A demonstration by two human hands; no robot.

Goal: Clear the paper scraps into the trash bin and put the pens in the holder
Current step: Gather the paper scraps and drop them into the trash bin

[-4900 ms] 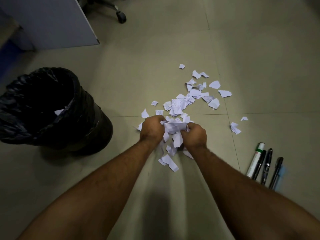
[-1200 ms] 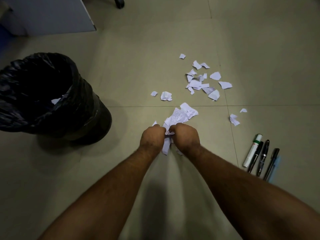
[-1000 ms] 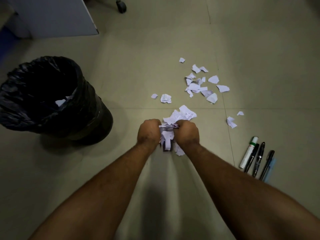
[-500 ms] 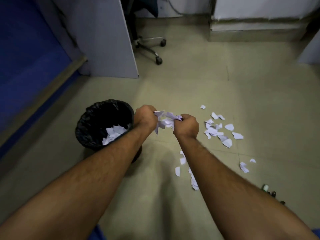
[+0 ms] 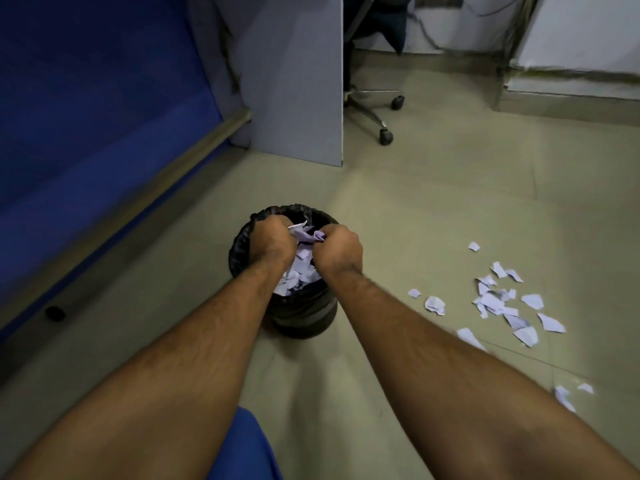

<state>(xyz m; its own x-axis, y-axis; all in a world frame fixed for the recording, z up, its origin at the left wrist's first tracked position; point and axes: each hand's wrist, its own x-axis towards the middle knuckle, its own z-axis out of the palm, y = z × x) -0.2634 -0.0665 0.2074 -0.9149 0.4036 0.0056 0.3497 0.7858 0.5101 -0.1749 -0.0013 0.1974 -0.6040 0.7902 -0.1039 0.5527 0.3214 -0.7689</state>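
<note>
Paper scraps (image 5: 306,233) bunched between left hand (image 5: 273,239) and right hand (image 5: 337,249), both clenched on wad, above trash bin (image 5: 242,244). Likely featherlight, limp, prone to spill; best cupped from both sides. More loose scraps (image 5: 495,301) on floor (image 5: 433,202) to right.

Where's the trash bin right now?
In the head view the trash bin stands on the floor at centre, directly under both hands, left of the loose paper scraps.
</note>
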